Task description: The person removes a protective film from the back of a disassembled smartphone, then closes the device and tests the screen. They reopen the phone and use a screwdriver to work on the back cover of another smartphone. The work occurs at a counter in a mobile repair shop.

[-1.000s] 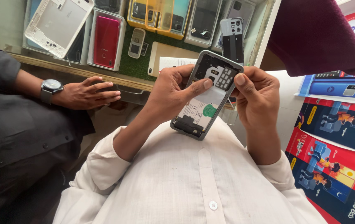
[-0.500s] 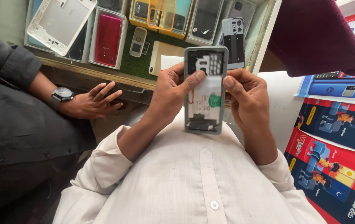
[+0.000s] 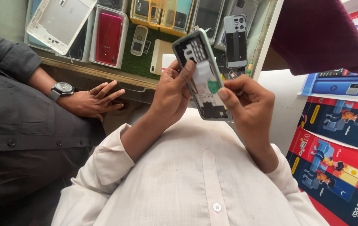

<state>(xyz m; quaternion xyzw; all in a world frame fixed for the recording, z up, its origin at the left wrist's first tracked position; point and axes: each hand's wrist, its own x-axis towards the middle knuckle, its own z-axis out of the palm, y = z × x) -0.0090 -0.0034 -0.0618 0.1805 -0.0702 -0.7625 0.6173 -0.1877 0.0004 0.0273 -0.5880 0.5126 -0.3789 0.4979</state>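
Your left hand and right hand both clamp the opened phone, held tilted above your chest, in front of the bench. It looks light, stiff and fragile inside; grip its side edges, not the exposed parts.

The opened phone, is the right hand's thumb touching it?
Touching. The head view shows the right hand with its thumb tip pressed on the opened phone by its green sticker, no gap, while the left hand grips its other edge.

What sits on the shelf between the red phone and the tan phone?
In the head view, a small grey keypad phone lies between the red phone and the tan phone.
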